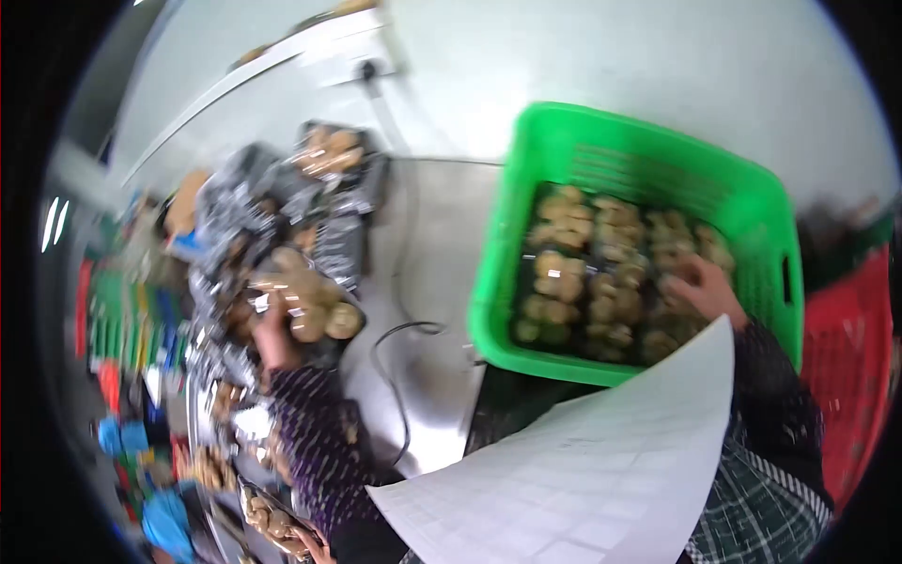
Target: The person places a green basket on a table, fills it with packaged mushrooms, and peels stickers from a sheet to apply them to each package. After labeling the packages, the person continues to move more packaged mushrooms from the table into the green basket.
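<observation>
My left hand (274,331) is closed around the edge of a wrapped pack of mushrooms (305,293), over a pile of wrapped packs (329,235) on the metal table. Inside the green basket (583,367), my right hand (707,287) reaches over wrapped mushroom packs (615,301) set side by side. Its fingers touch or hover over the packs at the right; whether they grip one is unclear. A large white sheet of paper (583,461) lies in front of my body and partly covers my right forearm.
A black cable (399,385) runs across the metal table (442,216) from a wall plug. On the right stands a red basket (850,367). Another person's hand (315,545) is by a mushroom pack at the bottom left. Blue-capped people (167,522) are farther left.
</observation>
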`<control>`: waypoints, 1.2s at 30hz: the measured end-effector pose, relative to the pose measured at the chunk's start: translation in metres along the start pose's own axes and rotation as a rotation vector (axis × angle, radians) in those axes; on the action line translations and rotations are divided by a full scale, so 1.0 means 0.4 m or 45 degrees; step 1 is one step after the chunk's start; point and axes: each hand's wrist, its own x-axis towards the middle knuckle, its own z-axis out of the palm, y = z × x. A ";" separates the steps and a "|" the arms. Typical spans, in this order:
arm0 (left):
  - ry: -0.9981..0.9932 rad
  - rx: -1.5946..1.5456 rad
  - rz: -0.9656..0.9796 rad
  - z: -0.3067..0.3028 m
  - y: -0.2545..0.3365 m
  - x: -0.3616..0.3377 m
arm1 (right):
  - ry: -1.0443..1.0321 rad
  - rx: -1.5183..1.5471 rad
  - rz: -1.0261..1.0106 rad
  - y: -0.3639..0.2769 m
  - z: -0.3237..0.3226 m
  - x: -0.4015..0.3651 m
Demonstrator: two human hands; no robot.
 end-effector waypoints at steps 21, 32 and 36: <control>-1.972 0.965 1.569 1.002 -0.181 -0.634 | 0.367 0.645 0.860 0.301 -0.174 -0.171; -2.004 1.129 1.748 1.065 -0.329 -0.695 | 0.499 0.045 0.902 0.488 -0.045 -0.119; -2.048 1.249 1.725 1.070 -0.293 -0.691 | 0.458 -0.038 0.905 0.474 -0.032 -0.118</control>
